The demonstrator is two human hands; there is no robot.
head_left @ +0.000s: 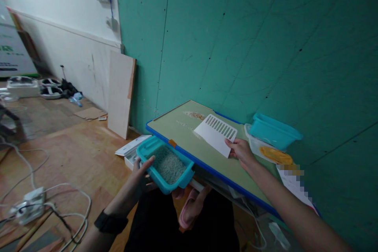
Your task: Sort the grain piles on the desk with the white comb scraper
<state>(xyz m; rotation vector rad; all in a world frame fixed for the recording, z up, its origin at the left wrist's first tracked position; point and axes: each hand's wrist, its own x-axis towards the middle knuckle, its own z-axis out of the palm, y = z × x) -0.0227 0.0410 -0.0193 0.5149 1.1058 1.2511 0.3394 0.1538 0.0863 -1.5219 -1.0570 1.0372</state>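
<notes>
My left hand (143, 175) grips a teal tray (165, 164) filled with pale grains, held just below the front edge of the green desk (189, 141). My right hand (241, 151) pinches the corner of a white flat scraper (216, 133) with a row of slots; the scraper lies on the desk top. A small heap of grains (195, 115) and a thin trail of them lie on the desk just beyond the scraper.
A teal box (274, 130) sits on a clear container with a yellow item (276, 154) at the desk's right end, beside papers (292, 185). A wooden board (120, 94) leans on the green wall. Cables and a power strip (31, 206) lie on the floor.
</notes>
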